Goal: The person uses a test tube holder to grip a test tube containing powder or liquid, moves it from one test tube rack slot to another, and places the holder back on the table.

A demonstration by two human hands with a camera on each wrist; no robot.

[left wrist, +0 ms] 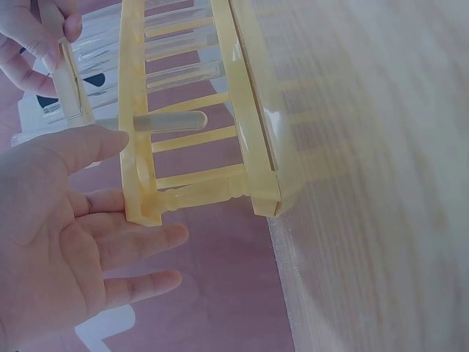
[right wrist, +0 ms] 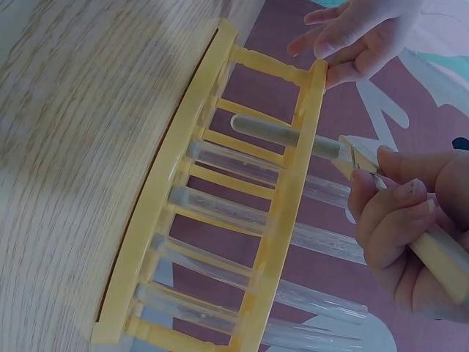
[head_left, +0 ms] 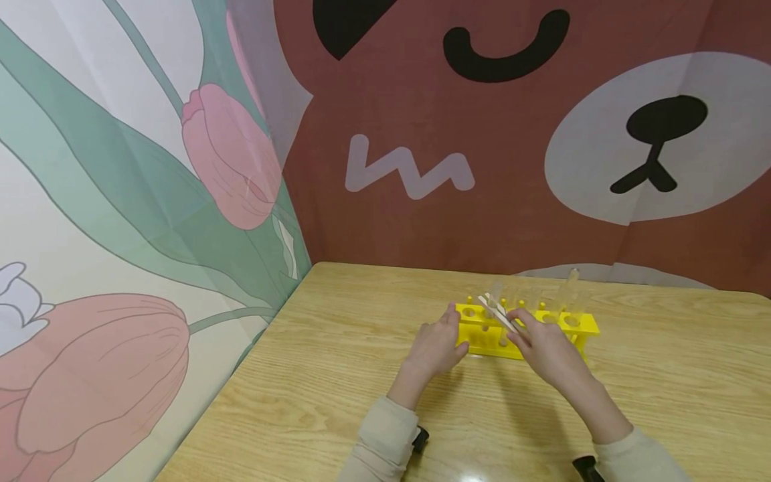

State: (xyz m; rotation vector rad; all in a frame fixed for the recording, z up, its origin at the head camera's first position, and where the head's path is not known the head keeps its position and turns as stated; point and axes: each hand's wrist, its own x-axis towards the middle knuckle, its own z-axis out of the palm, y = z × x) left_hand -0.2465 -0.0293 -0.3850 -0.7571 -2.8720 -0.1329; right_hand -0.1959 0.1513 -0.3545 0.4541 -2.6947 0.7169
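Observation:
A yellow test tube rack (head_left: 482, 348) stands on the table, its top shelf pierced by a row of holes. At its left end my left hand (head_left: 435, 343) grips the top shelf, thumb on the near side and fingers on the far side. My right hand (right wrist: 410, 220) holds a wooden test tube clamp (right wrist: 442, 258), fingers curled round its handle. The clamp's jaws are round the upper part of a test tube (right wrist: 267, 132) with greyish contents. That tube passes through a hole in the top shelf, its rounded bottom hanging above the rack's base.
Several clear test tubes (right wrist: 220, 209) stand in the other holes towards the right end of the rack. The wood-grain table (head_left: 289, 388) extends on both sides. Behind it hangs a cloth with a bear print (head_left: 512, 221), and a tulip-printed cloth (head_left: 150, 201) is on the left.

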